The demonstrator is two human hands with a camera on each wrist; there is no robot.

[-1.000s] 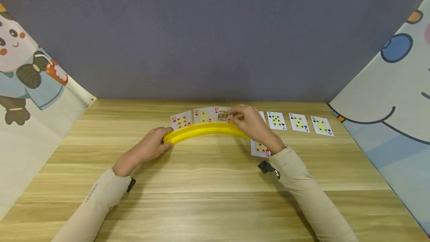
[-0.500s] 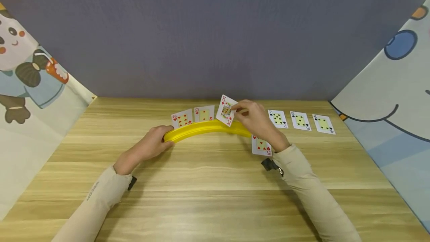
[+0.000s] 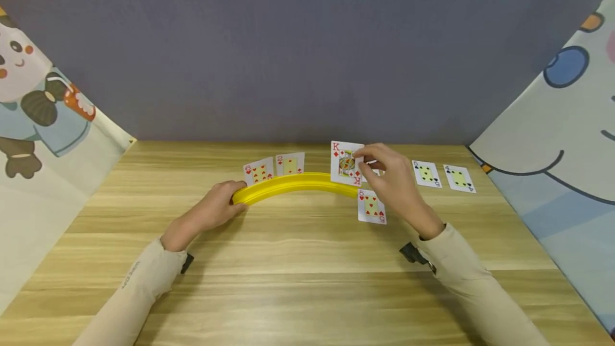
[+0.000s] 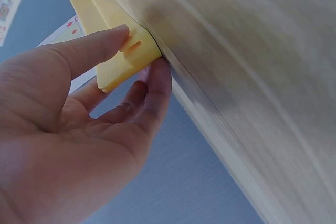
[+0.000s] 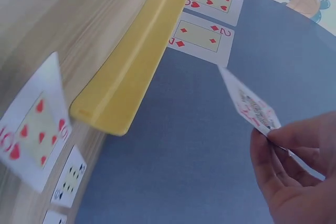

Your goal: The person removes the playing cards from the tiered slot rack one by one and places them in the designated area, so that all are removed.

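Observation:
My left hand (image 3: 218, 204) grips the left end of a curved yellow playing card holder (image 3: 298, 182); in the left wrist view its thumb (image 4: 102, 48) lies along one face and fingers curl around the other. Standing in the holder are the six of hearts (image 3: 259, 173) and two of diamonds (image 3: 290, 165). The right hand (image 3: 396, 183) pinches the king of diamonds (image 3: 343, 162) by its right edge, raised above the holder's right part. In the right wrist view that king (image 5: 249, 103) is apart from the holder. Below the holder's right end lies the five of hearts (image 3: 371, 207).
Further right on the wooden table (image 3: 288, 282) lie the five of spades (image 3: 426, 174) and four of spades (image 3: 459, 179). Another card is mostly hidden behind the right hand. A grey panel (image 3: 307, 52) rises at the table's back edge, with cartoon-printed sheets at both sides.
My right hand has lifted the king of diamonds out of the holder and carried it to the right, uncovering the five of hearts. The left hand has stayed on the holder.

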